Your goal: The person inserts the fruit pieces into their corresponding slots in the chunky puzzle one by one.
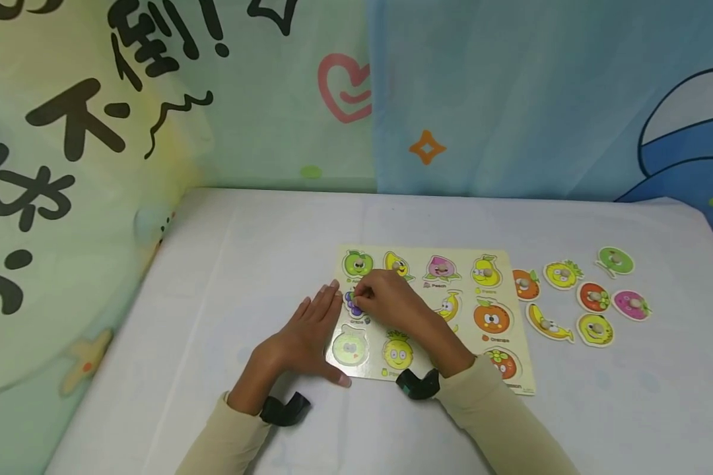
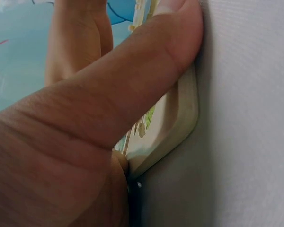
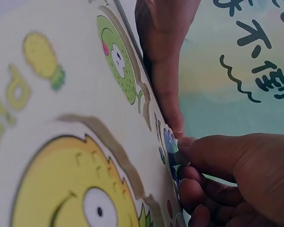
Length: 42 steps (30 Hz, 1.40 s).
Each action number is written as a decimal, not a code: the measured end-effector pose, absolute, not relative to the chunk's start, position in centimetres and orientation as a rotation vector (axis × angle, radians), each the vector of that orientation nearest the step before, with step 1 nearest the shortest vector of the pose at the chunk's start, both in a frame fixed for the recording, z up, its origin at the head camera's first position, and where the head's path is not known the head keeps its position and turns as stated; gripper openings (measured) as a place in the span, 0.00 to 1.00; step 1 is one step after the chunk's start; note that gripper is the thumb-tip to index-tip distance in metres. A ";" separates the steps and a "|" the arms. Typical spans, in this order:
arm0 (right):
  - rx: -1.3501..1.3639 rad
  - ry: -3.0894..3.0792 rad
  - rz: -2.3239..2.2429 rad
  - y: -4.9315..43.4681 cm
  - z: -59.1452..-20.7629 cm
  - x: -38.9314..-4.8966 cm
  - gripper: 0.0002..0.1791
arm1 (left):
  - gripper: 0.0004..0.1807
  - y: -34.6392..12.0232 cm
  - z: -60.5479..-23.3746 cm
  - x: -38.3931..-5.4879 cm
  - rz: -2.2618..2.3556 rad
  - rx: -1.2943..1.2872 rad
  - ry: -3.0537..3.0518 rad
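A pale fruit puzzle board (image 1: 465,256) lies on the white table. My right hand (image 1: 392,300) reaches over it and pinches the knob of the purple grape piece (image 3: 169,146), which sits at or in the grape slot on the left of the board; whether it lies flush is unclear. Along the board's left edge my left hand (image 1: 302,343) rests with fingers straight, its fingertips near the grape piece. In the left wrist view the thumb (image 2: 132,80) lies against the board's near corner. An apple (image 1: 358,264), a peach (image 1: 441,268) and a pear (image 1: 486,271) fill top-row slots.
Right of the board lie several loose knobbed pieces, among them a banana (image 1: 548,323), a pineapple (image 1: 561,274), a green round piece (image 1: 615,260) and a tomato-like red one (image 1: 594,297). Printed curtains (image 1: 511,99) stand behind the table.
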State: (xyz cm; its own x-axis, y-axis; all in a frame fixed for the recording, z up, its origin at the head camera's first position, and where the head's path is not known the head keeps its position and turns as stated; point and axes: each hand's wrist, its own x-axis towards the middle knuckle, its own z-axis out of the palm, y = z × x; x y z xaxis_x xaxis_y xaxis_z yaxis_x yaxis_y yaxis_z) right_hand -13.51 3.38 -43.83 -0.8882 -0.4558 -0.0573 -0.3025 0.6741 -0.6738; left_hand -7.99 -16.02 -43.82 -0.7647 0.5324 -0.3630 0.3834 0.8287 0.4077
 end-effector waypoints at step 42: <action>-0.466 2.744 -1.050 9.1 -41.9 -13.9 0.14 | 0.78 -15.6 -43.7 -7.9 0.438 0.632 2.542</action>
